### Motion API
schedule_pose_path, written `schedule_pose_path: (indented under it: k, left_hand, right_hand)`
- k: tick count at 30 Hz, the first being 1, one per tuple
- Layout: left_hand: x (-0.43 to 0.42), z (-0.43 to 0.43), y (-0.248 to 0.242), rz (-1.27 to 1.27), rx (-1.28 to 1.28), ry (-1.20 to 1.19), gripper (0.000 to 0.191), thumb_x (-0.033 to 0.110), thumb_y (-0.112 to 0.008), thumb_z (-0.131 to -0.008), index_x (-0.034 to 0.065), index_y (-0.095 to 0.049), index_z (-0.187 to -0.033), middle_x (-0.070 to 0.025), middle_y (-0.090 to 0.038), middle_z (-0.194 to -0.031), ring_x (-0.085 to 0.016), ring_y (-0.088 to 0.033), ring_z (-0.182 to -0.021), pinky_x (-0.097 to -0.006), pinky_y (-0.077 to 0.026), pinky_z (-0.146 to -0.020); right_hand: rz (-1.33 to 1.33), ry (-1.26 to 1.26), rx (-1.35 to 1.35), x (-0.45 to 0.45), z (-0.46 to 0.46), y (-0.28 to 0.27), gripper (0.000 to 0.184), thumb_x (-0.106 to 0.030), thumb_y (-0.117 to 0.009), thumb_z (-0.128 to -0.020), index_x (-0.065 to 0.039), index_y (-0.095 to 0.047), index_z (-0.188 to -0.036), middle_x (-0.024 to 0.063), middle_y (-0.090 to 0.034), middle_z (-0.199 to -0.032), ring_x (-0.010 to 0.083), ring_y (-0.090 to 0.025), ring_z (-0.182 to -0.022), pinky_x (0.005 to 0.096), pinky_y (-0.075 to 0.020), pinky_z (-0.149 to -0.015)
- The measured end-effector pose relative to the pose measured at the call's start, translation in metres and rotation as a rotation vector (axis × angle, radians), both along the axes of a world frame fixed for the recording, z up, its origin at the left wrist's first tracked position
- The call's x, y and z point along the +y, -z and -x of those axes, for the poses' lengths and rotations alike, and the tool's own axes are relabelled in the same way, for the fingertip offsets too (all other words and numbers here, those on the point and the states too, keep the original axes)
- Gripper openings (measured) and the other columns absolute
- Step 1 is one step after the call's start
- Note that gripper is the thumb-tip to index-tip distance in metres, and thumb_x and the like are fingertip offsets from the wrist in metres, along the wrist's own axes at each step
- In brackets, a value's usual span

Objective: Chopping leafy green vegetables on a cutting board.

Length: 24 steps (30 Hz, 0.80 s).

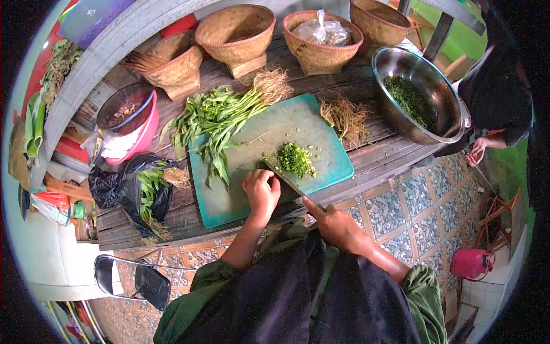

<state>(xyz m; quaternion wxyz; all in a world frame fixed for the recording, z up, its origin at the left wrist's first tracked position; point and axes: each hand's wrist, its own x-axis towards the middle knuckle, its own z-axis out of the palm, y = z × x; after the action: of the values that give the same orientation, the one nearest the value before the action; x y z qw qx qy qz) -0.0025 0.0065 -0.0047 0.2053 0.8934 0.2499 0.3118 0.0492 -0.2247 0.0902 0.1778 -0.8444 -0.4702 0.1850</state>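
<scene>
My right hand (341, 228) grips the handle of a kitchen knife (288, 180), index finger stretched along its top. The blade slants up and left over a green-edged cutting board (262, 129), its tip beside a heap of finely chopped greens (295, 160). My left hand (261, 193) rests on the board left of the blade with its fingers curled; what lies beneath them is hidden. A bunch of leafy greens (219, 116) with pale roots (273, 84) lies across the board's far left corner. Cut-off roots (346, 118) lie at the board's right edge.
A steel basin (429, 75) with chopped greens stands at the right, near another person's hand (479, 150). Woven baskets (236, 26) line the back. At left are a pink basin (148, 133) and a black plastic bag (105, 189) with more greens.
</scene>
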Motion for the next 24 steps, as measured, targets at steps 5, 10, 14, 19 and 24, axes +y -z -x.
schedule_pose_path:
  k: [5,10,14,19,24]
  left_hand:
    - [0.000,0.001,-0.001,-0.009,0.002,-0.020,0.013,0.012,-0.071,-0.071,0.0118,-0.064,-0.083,-0.0048,-0.064,-0.086,-0.029,-0.057,-0.093,-0.0460,-0.039,-0.080]
    - [-0.002,-0.001,0.000,0.005,0.048,-0.035,0.013,0.011,-0.071,-0.071,0.0114,-0.063,-0.082,-0.0045,-0.064,-0.085,-0.029,-0.058,-0.092,-0.0454,-0.039,-0.081]
    - [-0.001,0.000,0.002,0.002,0.002,-0.017,0.013,0.011,-0.071,-0.071,0.0113,-0.063,-0.082,-0.0045,-0.064,-0.084,-0.029,-0.058,-0.091,-0.0447,-0.039,-0.080]
    - [-0.002,0.000,0.002,0.025,0.019,-0.026,0.014,0.010,-0.071,-0.071,0.0113,-0.063,-0.083,-0.0043,-0.064,-0.084,-0.029,-0.058,-0.091,-0.0449,-0.039,-0.081]
    - [0.000,0.000,0.003,0.060,-0.006,-0.001,0.014,0.011,-0.071,-0.071,0.0110,-0.063,-0.082,-0.0044,-0.064,-0.084,-0.029,-0.058,-0.091,-0.0452,-0.039,-0.081]
  right_hand:
    - [0.013,-0.027,0.007,0.002,-0.005,-0.009,0.061,-0.006,-0.050,-0.089,-0.018,-0.038,-0.148,0.0276,-0.061,-0.083,0.0430,-0.065,-0.067,0.0494,-0.0534,-0.062]
    - [0.066,-0.039,-0.044,-0.005,-0.001,-0.004,0.062,-0.006,-0.050,-0.089,-0.017,-0.038,-0.148,0.0271,-0.061,-0.081,0.0419,-0.064,-0.066,0.0484,-0.0531,-0.061]
    - [-0.082,-0.056,-0.012,0.002,-0.008,-0.002,0.060,-0.006,-0.051,-0.088,-0.013,-0.039,-0.146,0.0262,-0.062,-0.080,0.0410,-0.065,-0.065,0.0474,-0.0530,-0.060]
    - [0.067,-0.072,-0.045,-0.008,-0.003,-0.009,0.060,-0.004,-0.051,-0.087,-0.009,-0.040,-0.145,0.0250,-0.062,-0.077,0.0407,-0.064,-0.065,0.0482,-0.0523,-0.060]
    - [-0.059,-0.075,0.059,0.005,-0.015,-0.002,0.058,-0.006,-0.051,-0.088,-0.010,-0.040,-0.145,0.0251,-0.062,-0.076,0.0407,-0.065,-0.065,0.0482,-0.0526,-0.060]
